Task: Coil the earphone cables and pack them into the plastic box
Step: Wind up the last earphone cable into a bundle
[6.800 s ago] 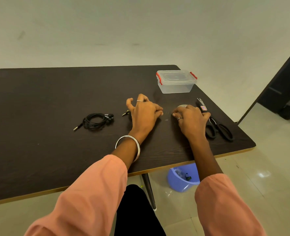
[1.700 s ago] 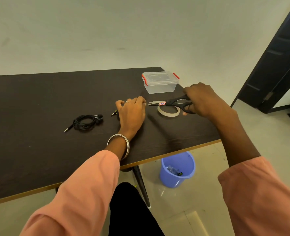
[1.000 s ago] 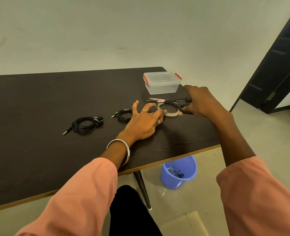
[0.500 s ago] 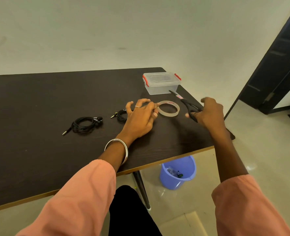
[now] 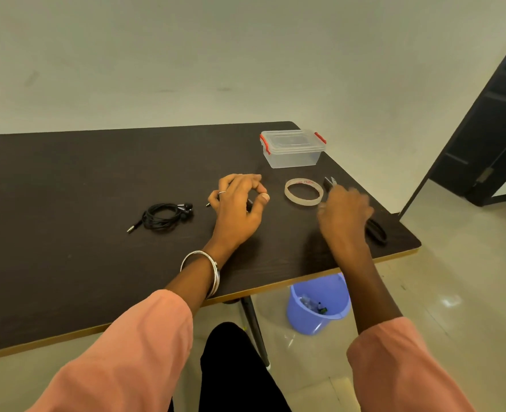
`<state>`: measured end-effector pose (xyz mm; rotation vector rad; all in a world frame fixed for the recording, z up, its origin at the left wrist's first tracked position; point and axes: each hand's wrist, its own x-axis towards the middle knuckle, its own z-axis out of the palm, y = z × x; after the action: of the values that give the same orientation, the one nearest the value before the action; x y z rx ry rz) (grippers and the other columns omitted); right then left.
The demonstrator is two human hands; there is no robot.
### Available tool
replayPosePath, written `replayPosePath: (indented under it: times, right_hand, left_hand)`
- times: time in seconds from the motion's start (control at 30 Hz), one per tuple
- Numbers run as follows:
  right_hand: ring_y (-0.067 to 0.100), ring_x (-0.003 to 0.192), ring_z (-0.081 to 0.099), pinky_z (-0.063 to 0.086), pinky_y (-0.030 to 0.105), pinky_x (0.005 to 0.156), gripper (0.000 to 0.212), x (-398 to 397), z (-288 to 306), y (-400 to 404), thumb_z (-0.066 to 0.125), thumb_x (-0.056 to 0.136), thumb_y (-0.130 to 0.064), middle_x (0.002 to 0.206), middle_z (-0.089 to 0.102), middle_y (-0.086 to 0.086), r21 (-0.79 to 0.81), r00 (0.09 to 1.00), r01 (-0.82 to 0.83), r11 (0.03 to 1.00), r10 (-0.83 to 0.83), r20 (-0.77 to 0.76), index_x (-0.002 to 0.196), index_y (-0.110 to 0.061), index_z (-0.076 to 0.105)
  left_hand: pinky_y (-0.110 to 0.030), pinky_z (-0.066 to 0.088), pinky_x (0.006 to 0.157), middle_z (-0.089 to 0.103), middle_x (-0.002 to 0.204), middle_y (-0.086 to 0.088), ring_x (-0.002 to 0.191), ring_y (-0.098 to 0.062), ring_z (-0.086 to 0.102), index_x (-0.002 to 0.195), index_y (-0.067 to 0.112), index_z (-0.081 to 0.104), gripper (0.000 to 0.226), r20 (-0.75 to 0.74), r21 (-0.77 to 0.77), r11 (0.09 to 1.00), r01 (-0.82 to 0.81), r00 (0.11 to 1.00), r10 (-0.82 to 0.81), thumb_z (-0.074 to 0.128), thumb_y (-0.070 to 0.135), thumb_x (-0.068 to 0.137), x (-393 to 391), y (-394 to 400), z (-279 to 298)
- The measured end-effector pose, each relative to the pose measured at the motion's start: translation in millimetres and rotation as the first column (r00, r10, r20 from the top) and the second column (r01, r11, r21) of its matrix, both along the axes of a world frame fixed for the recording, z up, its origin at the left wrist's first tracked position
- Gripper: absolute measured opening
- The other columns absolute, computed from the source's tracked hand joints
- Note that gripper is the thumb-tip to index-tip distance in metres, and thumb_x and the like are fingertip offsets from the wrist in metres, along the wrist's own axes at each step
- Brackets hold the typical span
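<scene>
Right hand (image 5: 345, 214) blurred over the scissors (image 5: 375, 230), grip unreadable; left hand (image 5: 238, 208) loosely curled, hiding the second cable. Coiled earphones (image 5: 164, 215) mid-desk; plastic box (image 5: 293, 148) shut at the far right corner.

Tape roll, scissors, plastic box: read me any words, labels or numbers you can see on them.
Tape roll: red printing on the inner far wall, too blurred to read.
Scissors: no label shows; the right hand covers most of them.
Plastic box: no text visible.
</scene>
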<state>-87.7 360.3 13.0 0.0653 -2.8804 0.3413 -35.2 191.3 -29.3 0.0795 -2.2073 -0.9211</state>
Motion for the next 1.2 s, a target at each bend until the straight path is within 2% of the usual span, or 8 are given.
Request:
replayPosePath:
  times: [0.07, 0.13, 0.33, 0.47, 0.63, 0.87, 1.0, 1.2]
  right_hand:
    - [0.026, 0.109, 0.058, 0.049, 0.037, 0.093, 0.04, 5, 6, -18, 0.071, 0.085, -0.023, 0.115, 0.063, 0.009, -0.322, 0.947, -0.306, 0.896, 0.32, -0.009, 0.122, -0.01, 0.061]
    - [0.017, 0.099, 0.062, 0.052, 0.027, 0.087, 0.046, 19, 10, -36, 0.077, 0.078, -0.021, 0.105, 0.065, 0.001, -0.609, 0.791, -0.494, 0.62, 0.611, -0.02, 0.121, -0.013, 0.062]
    - [0.015, 0.091, 0.068, 0.057, 0.028, 0.08, 0.041, 29, 0, -80, 0.079, 0.074, -0.01, 0.098, 0.071, 0.004, -0.734, 0.635, -0.595, 0.327, 0.751, -0.18, 0.113, -0.013, 0.067]
    - [0.014, 0.08, 0.071, 0.059, 0.03, 0.074, 0.019, 32, -3, -106, 0.073, 0.08, -0.005, 0.084, 0.073, 0.003, -0.731, 0.608, -0.621, 0.282, 0.762, -0.223, 0.097, -0.013, 0.073]
    - [-0.004, 0.062, 0.061, 0.045, 0.01, 0.057, 0.01, 36, -2, -133, 0.069, 0.085, -0.006, 0.072, 0.068, -0.009, -0.697, 0.6, -0.652, 0.299, 0.765, -0.232, 0.09, -0.014, 0.075]
    - [-0.002, 0.066, 0.061, 0.048, 0.009, 0.064, 0.012, 35, 2, -173, 0.065, 0.086, -0.002, 0.073, 0.067, -0.007, -0.708, 0.621, -0.623, 0.334, 0.761, -0.188, 0.083, -0.011, 0.072]
    - [0.001, 0.07, 0.062, 0.047, 0.013, 0.061, 0.012, 26, 2, -191, 0.066, 0.086, -0.005, 0.075, 0.068, -0.01, -0.76, 0.643, -0.553, 0.343, 0.755, -0.128, 0.082, -0.014, 0.073]
    - [0.006, 0.087, 0.065, 0.053, 0.019, 0.079, 0.016, 24, -17, -208, 0.068, 0.085, -0.005, 0.092, 0.069, -0.007, -0.704, 0.599, -0.616, 0.354, 0.791, -0.126, 0.095, -0.017, 0.072]
  left_hand:
    - [-0.036, 0.02, 0.088, 0.061, 0.12, 0.015, 0.122, -0.012, 0.039, 0.087, 0.028, 0.062, 0.006, -0.01, 0.006, 1.0, -0.025, 1.0, 0.025, 0.058, 0.031, 0.083, 8, -5, 1]
    - [-0.042, 0.026, 0.09, 0.061, 0.12, 0.015, 0.121, -0.013, 0.04, 0.085, 0.029, 0.063, 0.006, -0.023, 0.008, 0.999, -0.052, 0.998, 0.052, 0.059, 0.032, 0.083, 18, -14, 2]
    - [-0.048, 0.029, 0.097, 0.058, 0.123, 0.02, 0.12, -0.011, 0.035, 0.083, 0.036, 0.068, 0.014, 0.05, 0.101, 0.989, -0.109, 0.993, 0.104, 0.056, 0.042, 0.084, 48, -52, 5]
    - [-0.046, 0.028, 0.103, 0.057, 0.122, 0.024, 0.118, -0.006, 0.032, 0.084, 0.038, 0.07, 0.017, 0.1, 0.201, 0.971, -0.131, 0.989, 0.113, 0.058, 0.029, 0.092, 60, -76, 9]
    - [-0.049, 0.031, 0.109, 0.06, 0.117, 0.025, 0.126, -0.011, 0.044, 0.081, 0.043, 0.075, 0.022, 0.129, 0.422, 0.904, -0.067, 0.992, 0.013, 0.053, 0.04, 0.083, 71, -110, 10]
    - [-0.057, 0.024, 0.111, 0.068, 0.106, 0.022, 0.118, -0.01, 0.054, 0.08, 0.054, 0.07, 0.015, 0.2, 0.515, 0.823, -0.241, 0.967, 0.158, 0.058, 0.047, 0.075, 73, -148, 19]
    - [-0.049, 0.016, 0.103, 0.063, 0.121, 0.011, 0.13, -0.019, 0.039, 0.105, 0.04, 0.069, 0.019, 0.334, 0.248, 0.861, -0.444, 0.874, 0.354, 0.061, 0.042, 0.088, 78, -167, 13]
    - [-0.039, 0.021, 0.088, 0.059, 0.12, 0.015, 0.123, -0.018, 0.035, 0.11, 0.038, 0.068, 0.032, 0.425, -0.139, 0.931, -0.336, 0.829, 0.363, 0.058, 0.055, 0.085, 80, -170, -2]
